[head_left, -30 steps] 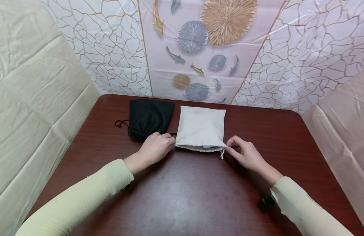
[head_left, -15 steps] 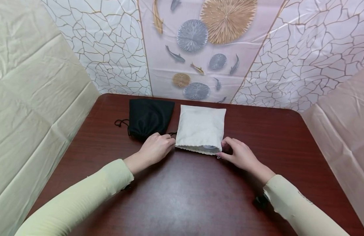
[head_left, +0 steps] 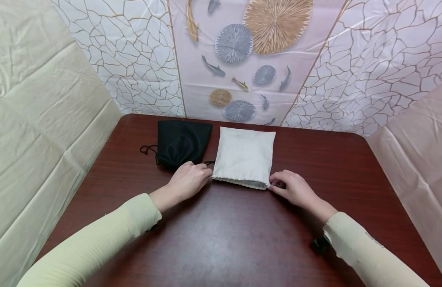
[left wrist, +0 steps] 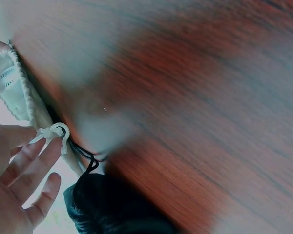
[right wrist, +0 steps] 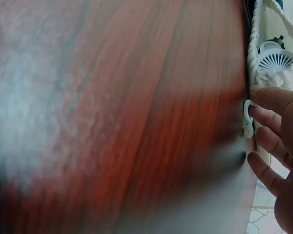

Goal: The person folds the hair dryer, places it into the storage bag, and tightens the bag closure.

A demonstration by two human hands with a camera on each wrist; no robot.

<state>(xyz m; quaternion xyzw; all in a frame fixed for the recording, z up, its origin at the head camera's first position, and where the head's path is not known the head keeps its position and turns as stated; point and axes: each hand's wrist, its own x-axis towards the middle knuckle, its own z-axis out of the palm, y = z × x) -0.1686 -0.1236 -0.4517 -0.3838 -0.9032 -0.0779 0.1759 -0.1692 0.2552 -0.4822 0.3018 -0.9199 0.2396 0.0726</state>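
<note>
A white cloth drawstring bag (head_left: 245, 153) lies flat with its mouth toward me, the mouth parted in a narrow gap. My left hand (head_left: 190, 180) pinches the left corner of that mouth, where a knotted white cord (left wrist: 53, 130) shows in the left wrist view. At the right corner, my right hand (head_left: 294, 188) pinches the edge between thumb and forefinger, and a loop of white cord (right wrist: 248, 119) hangs by the fingers. Inside the bag, a white piece with fan-like slots (right wrist: 276, 59) and a small dark part are visible; what they belong to is hidden.
A black drawstring pouch (head_left: 183, 141) lies left of the white bag, close behind my left hand. Its black cords (head_left: 148, 149) trail out on both sides. The dark red wooden table (head_left: 213, 239) ends at a patterned cloth backdrop (head_left: 238, 79).
My right hand has shifted a little left and toward me, bringing the bag's right corner along. The cord end beneath it has gone from the head view. The left hand stays put.
</note>
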